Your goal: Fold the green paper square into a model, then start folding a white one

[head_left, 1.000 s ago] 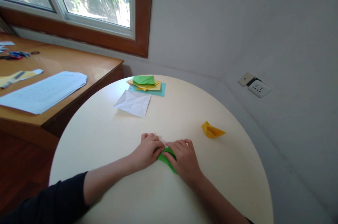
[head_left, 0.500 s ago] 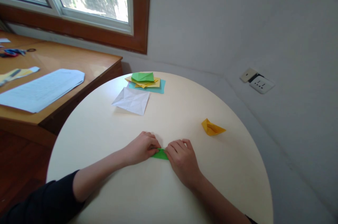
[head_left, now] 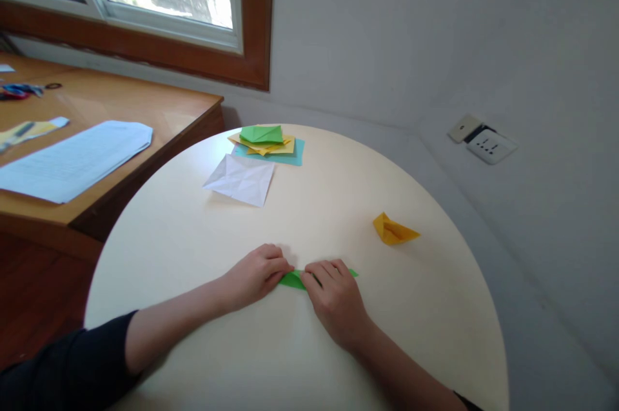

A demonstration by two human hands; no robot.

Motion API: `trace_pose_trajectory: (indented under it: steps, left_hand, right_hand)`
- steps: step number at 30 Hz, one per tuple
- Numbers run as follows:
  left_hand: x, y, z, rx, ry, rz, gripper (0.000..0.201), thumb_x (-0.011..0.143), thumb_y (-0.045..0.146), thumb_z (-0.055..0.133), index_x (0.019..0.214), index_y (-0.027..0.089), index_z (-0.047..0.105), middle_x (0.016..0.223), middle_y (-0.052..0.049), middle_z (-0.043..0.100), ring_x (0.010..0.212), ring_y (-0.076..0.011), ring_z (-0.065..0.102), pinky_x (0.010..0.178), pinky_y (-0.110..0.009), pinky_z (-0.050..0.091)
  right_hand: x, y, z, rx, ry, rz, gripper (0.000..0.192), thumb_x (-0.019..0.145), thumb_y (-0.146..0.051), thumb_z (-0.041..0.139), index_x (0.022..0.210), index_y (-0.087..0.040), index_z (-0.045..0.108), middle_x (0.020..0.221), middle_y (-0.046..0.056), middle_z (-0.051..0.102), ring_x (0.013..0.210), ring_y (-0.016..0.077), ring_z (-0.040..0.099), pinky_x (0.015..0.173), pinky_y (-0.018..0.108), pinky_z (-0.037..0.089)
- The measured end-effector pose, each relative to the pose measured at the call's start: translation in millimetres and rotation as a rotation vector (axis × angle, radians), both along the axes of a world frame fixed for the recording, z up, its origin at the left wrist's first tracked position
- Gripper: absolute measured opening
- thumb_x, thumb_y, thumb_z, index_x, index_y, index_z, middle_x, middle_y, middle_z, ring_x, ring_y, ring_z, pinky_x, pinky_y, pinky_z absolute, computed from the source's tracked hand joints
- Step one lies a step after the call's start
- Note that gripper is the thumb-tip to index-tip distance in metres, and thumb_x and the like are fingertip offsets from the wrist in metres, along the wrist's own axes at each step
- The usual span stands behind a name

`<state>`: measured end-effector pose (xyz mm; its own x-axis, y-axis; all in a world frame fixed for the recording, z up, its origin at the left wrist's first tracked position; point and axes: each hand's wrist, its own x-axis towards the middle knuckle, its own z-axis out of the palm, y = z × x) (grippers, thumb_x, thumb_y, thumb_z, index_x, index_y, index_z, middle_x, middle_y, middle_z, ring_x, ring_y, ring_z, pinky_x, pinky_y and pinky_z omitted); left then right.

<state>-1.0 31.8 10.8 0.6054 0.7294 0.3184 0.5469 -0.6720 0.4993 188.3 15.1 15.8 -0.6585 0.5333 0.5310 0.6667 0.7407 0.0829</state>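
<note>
Both hands lie palm-down on a round cream table (head_left: 435,333), fingers curled and pressing flat on a folded green paper (head_left: 292,280) between them. The left hand (head_left: 254,275) pins the paper's left end with its fingertips; the right hand (head_left: 334,298) covers most of the rest, so only a small green wedge and a sliver beyond the knuckles show. The paper's full shape cannot be made out.

Measured from the green paper: open tabletop spreads on all sides, with the near rim cut off by the forearms. A folded yellow paper (head_left: 394,230) sits well apart to the right, nearer the rim. A creased white sheet (head_left: 240,179) lies farther back to the left, and just behind it a stack of coloured papers (head_left: 268,143) rests at the far rim.
</note>
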Motion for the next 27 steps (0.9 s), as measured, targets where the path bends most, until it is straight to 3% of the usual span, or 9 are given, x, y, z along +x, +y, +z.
trace_pose_trajectory:
  steps: [12, 17, 21, 27]
  left_hand:
    - [-10, -14, 3.5, 0.156, 0.126, -0.017, 0.029, 0.088, 0.009, 0.037, 0.102, 0.016, 0.061, 0.086, -0.008, 0.059, 0.075, -0.0159, 0.050, 0.070, -0.029, 0.045]
    - [-10, -18, 7.1, 0.041, 0.095, -0.002, 0.030, 0.086, 0.011, 0.039, 0.105, 0.016, 0.061, 0.089, -0.009, 0.060, 0.080, -0.0171, 0.052, 0.074, -0.030, 0.045]
    - [-6, -16, 6.9, -0.061, 0.014, 0.111, 0.022, 0.086, 0.017, 0.043, 0.095, 0.016, 0.063, 0.088, -0.008, 0.062, 0.081, -0.0177, 0.054, 0.076, -0.031, 0.044]
    - [-1, -15, 11.3, -0.157, 0.091, 0.171, 0.018, 0.084, 0.018, 0.045, 0.087, 0.017, 0.063, 0.084, -0.006, 0.062, 0.081, -0.0180, 0.054, 0.077, -0.034, 0.038]
  right_hand:
    - [1, -10, 6.1, -0.016, -0.075, 0.000, 0.017, 0.087, -0.009, 0.045, 0.085, -0.012, 0.062, 0.074, 0.005, 0.063, 0.073, 0.0174, 0.054, 0.068, 0.032, 0.033]
    - [2, -10, 6.5, -0.034, -0.053, -0.009, 0.019, 0.088, -0.009, 0.044, 0.090, -0.013, 0.063, 0.081, 0.006, 0.065, 0.077, 0.0174, 0.057, 0.073, 0.032, 0.036]
    - [3, -8, 6.5, -0.055, -0.025, -0.024, 0.020, 0.089, -0.009, 0.043, 0.095, -0.012, 0.062, 0.084, 0.006, 0.067, 0.076, 0.0158, 0.058, 0.072, 0.031, 0.037]
    - [4, -4, 8.0, -0.055, 0.028, -0.012, 0.026, 0.092, -0.010, 0.036, 0.096, -0.011, 0.061, 0.081, 0.006, 0.069, 0.072, 0.0143, 0.059, 0.068, 0.030, 0.035]
